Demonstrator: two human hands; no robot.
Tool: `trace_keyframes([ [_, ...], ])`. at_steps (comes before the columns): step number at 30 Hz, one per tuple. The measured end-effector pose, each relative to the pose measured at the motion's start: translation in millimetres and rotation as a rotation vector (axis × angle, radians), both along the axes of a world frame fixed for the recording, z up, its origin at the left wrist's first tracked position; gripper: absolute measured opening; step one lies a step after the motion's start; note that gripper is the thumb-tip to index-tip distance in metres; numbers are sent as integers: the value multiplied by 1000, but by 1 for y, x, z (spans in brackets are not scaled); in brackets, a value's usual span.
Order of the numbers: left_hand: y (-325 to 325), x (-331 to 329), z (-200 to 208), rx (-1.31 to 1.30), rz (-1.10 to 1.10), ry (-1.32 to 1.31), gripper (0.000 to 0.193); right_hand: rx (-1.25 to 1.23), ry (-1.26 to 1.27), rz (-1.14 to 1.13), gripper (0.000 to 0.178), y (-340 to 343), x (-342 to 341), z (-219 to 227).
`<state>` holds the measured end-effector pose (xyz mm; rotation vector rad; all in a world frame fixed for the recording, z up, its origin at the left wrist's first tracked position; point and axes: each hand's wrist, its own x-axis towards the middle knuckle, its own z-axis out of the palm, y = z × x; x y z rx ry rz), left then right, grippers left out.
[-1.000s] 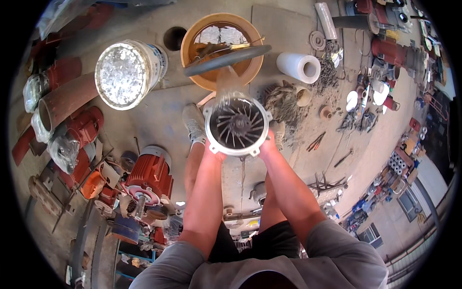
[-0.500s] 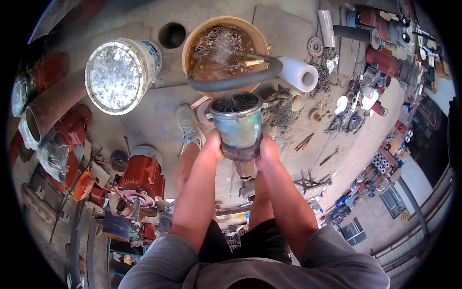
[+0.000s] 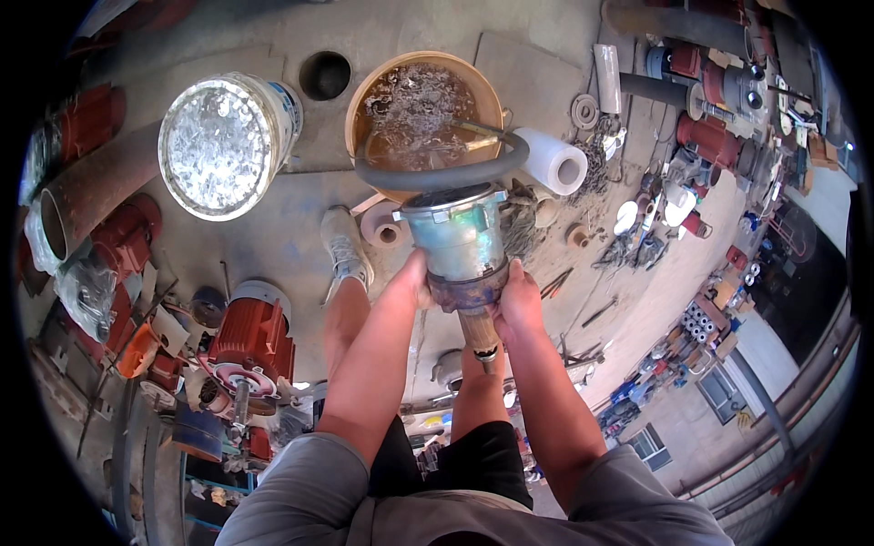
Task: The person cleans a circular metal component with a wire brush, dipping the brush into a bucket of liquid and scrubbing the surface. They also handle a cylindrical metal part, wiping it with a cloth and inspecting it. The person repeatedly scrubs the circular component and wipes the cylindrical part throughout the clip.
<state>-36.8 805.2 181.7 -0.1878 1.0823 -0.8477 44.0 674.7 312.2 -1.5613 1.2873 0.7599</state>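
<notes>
A cylindrical metal housing (image 3: pixel 455 241) is held up in front of me, tilted, its wide flanged end away from me. Its upper shell is greenish silver, the lower band dark and stained, and a narrow brownish stem (image 3: pixel 476 335) points back at me. My left hand (image 3: pixel 421 280) grips its left side near the dark band. On the other side my right hand (image 3: pixel 517 300) is closed against the same band. Just beyond the flange stands a tan tub (image 3: pixel 353 127) of brown, rippling water. A thick grey hose (image 3: pixel 446 171) curves over the tub's near rim.
A white bucket (image 3: pixel 218 150) stands left of the tub, near a dark round hole (image 3: pixel 325 75). To the right lies a white plastic roll (image 3: pixel 546 164). Red motors (image 3: pixel 255 332) and a rusty pipe (image 3: pixel 100 196) line the left. Tools and parts litter the right.
The housing has come slightly lower and right, and tipped so its open end, visible before, is now mostly hidden. Both hands have kept hold; the tub's water surface has shifted.
</notes>
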Motion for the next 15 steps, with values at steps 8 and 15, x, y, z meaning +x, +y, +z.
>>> trace_keyframes([
  [8,-5,8,19,171,-78,47,85,-102,-23,139,45,27,13,29],
  [15,-56,-31,-50,40,69,20,82,-178,-53,231,47,29,8,32],
])
